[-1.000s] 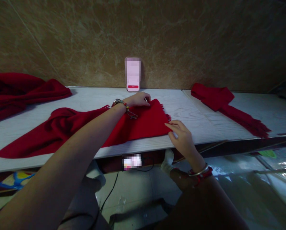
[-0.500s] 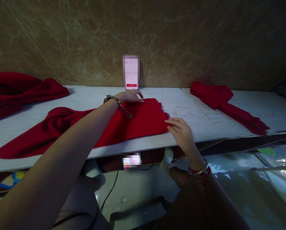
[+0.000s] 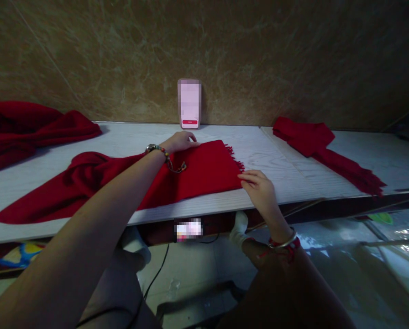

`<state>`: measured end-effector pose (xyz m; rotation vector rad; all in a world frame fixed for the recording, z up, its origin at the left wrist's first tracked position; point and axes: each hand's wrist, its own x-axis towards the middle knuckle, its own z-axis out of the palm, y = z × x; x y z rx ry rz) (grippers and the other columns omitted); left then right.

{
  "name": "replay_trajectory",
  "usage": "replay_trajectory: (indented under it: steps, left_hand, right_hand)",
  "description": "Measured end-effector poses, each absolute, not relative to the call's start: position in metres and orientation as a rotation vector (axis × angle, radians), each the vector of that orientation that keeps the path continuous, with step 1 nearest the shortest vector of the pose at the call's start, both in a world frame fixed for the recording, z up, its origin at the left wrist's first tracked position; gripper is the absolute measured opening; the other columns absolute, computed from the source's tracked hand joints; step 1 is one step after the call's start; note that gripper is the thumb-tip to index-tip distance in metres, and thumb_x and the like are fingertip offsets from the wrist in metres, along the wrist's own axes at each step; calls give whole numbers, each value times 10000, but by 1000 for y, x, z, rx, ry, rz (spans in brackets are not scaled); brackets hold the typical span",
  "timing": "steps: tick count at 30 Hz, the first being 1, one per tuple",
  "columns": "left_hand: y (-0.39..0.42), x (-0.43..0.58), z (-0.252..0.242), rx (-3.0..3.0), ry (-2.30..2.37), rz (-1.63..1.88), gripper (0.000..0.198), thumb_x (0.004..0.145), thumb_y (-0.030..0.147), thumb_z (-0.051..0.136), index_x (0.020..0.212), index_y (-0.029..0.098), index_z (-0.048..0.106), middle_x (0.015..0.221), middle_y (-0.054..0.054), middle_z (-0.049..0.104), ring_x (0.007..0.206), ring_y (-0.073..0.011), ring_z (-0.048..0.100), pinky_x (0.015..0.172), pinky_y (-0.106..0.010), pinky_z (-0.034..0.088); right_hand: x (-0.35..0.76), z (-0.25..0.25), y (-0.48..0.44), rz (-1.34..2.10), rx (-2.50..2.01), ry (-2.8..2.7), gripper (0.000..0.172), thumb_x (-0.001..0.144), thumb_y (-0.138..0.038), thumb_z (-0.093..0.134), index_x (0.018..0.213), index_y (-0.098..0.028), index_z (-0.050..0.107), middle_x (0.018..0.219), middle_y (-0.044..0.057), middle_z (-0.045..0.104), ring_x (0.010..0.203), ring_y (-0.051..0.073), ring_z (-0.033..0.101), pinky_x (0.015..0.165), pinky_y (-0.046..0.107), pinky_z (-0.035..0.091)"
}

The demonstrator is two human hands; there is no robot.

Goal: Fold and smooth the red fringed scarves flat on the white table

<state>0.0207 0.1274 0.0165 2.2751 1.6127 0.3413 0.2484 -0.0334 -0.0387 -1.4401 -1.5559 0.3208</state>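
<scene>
A red scarf (image 3: 204,171) with a fringed right end lies spread on the white wood-grain table, its left part bunched in loose folds. At its near right corner my right hand (image 3: 259,187) has thumb and fingers pinched on the fabric beside the fringe. My left hand (image 3: 180,140) rests at the scarf's far edge, thumb and finger apart, with no fabric visibly gripped. The forearm above it crosses over the folds and hides part of them.
A phone (image 3: 190,104) leans on the brown marbled wall. Another red scarf (image 3: 317,141), folded over, lies at the right; more red cloth (image 3: 36,130) is heaped at the left. Below the table edge (image 3: 191,208) are a lit screen (image 3: 189,229), a black cable and my feet.
My left hand has slid a little to the left along the scarf's far edge. My right hand stays at the near corner, almost unmoved.
</scene>
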Motion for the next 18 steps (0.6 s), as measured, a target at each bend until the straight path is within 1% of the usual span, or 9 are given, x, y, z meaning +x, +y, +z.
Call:
replay_trajectory:
  steps: [2,6,9,13,18]
  left_hand:
    - [127,20,16,2281,1628,373,344,798,360,579,1048,143,674,981,-91,685,888,-200,620,756,-268,458]
    - [126,19,16,2254,1553,552,307,831,330,550,1044,147,674,941,-85,687,824,-165,616,731,-257,454]
    - [128,21,12,2276,1553,523,312,825,366,560,1020,154,683,940,-84,689,834,-170,615,741,-259,452]
    - [129,24,1,2344,1605,444,354,832,450,532,965,166,695,948,-82,694,899,-189,610,799,-271,449]
    - [124,20,0,2384,1756,413,381,882,427,446,1047,163,666,988,-104,690,944,-212,609,819,-296,452]
  right_hand:
    - [247,-36,-36,290,-1413,-1549,213,708,-128,557,760,-230,736,882,52,629,838,189,629,754,348,557]
    - [240,-24,-45,141,-1340,-1561,226,760,-157,526,821,-215,736,898,67,625,839,185,620,730,342,563]
    - [237,-19,-50,54,-1361,-1587,242,777,-161,510,836,-220,737,895,72,632,836,190,616,722,353,565]
    - [240,-25,-48,125,-1436,-1588,247,749,-150,511,807,-230,738,886,72,636,819,206,621,727,396,570]
    - [247,-35,-42,191,-1502,-1579,255,709,-138,505,752,-235,736,860,64,645,789,201,630,721,373,574]
